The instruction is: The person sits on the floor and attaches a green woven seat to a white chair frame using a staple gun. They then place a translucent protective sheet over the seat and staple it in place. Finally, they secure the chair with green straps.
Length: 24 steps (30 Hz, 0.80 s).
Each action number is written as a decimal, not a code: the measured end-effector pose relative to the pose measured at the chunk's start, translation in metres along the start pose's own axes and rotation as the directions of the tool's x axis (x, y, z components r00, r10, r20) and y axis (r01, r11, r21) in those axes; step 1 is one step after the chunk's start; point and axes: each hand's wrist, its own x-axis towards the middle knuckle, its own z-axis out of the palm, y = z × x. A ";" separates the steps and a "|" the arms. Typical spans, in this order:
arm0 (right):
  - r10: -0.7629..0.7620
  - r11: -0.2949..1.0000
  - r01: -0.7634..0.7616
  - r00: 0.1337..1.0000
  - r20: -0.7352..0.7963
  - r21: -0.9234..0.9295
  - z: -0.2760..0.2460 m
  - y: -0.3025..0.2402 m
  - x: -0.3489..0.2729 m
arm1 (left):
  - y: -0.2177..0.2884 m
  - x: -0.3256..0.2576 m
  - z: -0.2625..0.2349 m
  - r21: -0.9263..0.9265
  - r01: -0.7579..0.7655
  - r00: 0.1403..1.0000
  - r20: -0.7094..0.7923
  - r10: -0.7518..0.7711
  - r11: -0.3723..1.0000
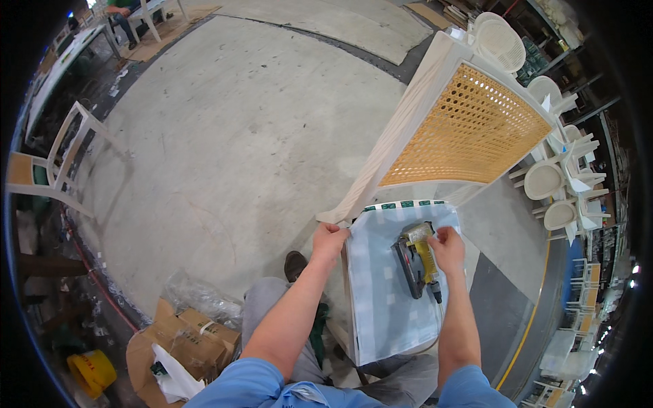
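Note:
A chair with a pale wooden frame (401,129) and a woven cane back (469,126) lies tipped in front of me. Its seat is covered in light blue-white cloth (374,306), with green webbing (407,204) showing along the far edge. At the seat's far left corner, my left hand (330,243) pinches the cloth edge. A yellow and black pneumatic stapler (416,258) rests on the cloth, an air hose running from its handle. My right hand (447,250) has its fingers curled in close beside the stapler's handle; whatever is between the fingertips is hidden.
An open cardboard box (183,340) with clear plastic wrap stands at lower left, near a yellow bucket (92,372). Another chair (58,160) stands at far left. Several pale chairs (544,180) are stacked along the right. A person (122,15) sits at the far left back.

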 end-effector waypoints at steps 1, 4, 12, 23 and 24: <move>0.060 0.998 -0.064 0.990 0.125 0.026 -0.007 0.014 -0.002 | -0.001 0.000 0.000 -0.010 0.013 1.000 0.006 -0.013 1.000; 0.172 0.917 -0.323 0.851 0.496 0.236 -0.007 0.034 -0.007 | 0.008 -0.006 0.000 -0.063 0.161 0.981 0.119 -0.153 0.985; -0.044 0.893 -0.176 0.881 0.470 0.414 -0.003 0.019 0.006 | 0.006 -0.009 0.007 -0.152 0.167 0.975 0.170 -0.141 0.974; -0.401 0.913 0.303 0.534 0.745 0.274 -0.003 -0.124 0.029 | -0.007 -0.005 -0.002 -0.225 0.135 0.972 0.221 -0.084 0.965; -0.337 0.934 0.291 0.529 0.779 0.207 0.001 -0.129 0.030 | -0.007 -0.006 -0.002 -0.234 0.131 0.972 0.220 -0.079 0.963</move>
